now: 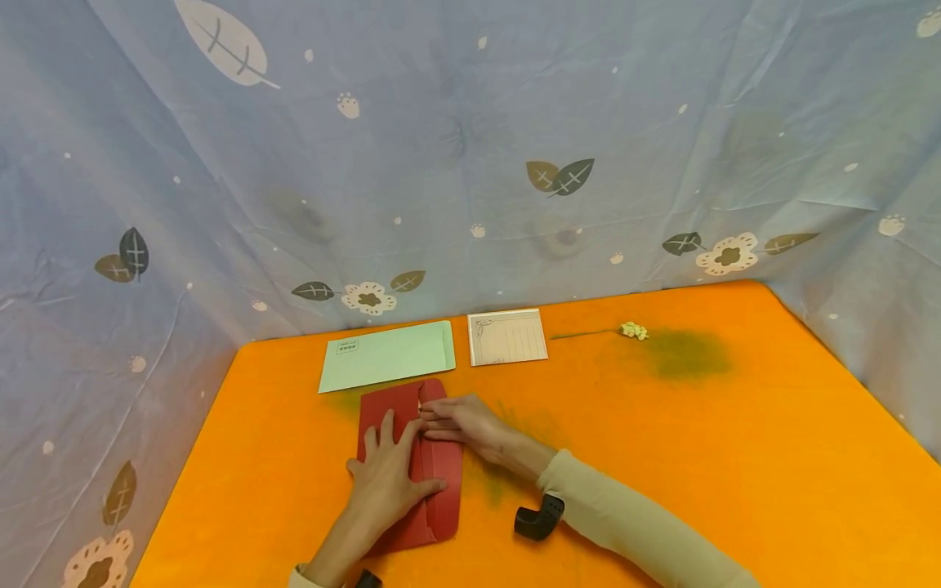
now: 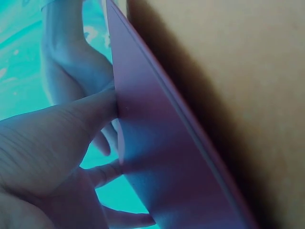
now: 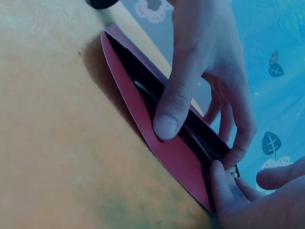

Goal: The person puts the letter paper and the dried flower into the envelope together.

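Note:
A red envelope (image 1: 397,408) lies on the orange table with its flap (image 1: 444,510) folded out to the right. My left hand (image 1: 385,478) is spread over it, fingers on the body and thumb (image 3: 167,126) at the mouth beside the flap. In the right wrist view the mouth gapes, and a thin dark stem (image 3: 143,88) runs along inside it. A small pale flower head (image 3: 232,170) shows at the far end between both hands' fingertips. My right hand (image 1: 466,425) reaches in from the right, its fingers extended and touching the envelope there.
Behind the envelope lie a pale green envelope (image 1: 390,357) and a cream lined card (image 1: 507,336). Farther right is a yellow flower (image 1: 634,331) on a thin stem. A patterned curtain (image 1: 470,163) rises along the table's back and sides.

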`<state>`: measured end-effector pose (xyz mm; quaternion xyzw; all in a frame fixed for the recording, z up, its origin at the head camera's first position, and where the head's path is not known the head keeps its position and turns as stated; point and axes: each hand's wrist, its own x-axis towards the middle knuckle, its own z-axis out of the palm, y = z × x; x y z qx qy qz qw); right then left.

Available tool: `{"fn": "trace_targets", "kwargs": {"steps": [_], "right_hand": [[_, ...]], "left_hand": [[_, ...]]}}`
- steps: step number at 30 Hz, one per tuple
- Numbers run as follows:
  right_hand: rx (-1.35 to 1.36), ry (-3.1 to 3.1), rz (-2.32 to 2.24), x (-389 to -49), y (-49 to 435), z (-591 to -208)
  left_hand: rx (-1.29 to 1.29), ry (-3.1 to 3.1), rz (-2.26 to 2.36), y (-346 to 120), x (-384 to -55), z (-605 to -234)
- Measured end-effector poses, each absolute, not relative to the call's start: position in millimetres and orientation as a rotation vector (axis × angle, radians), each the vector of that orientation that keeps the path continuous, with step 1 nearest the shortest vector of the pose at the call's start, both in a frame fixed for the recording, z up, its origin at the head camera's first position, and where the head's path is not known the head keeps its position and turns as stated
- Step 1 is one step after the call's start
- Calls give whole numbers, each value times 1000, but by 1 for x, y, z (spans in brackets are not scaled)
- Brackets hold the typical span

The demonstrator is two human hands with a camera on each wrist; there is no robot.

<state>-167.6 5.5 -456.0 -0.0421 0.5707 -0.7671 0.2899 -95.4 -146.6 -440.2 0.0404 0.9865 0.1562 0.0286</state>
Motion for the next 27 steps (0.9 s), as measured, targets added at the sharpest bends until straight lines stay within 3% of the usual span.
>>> {"fn": "trace_targets", "kwargs": {"steps": [16,27], "right_hand": [[-93,1362,-2102,-150,14,-459],[-139,1342,-2116,-162,7,-465]], "left_hand": [[115,3065,519,-148,-94,-441],[121,3054,513,-147,-95,-442]]}}
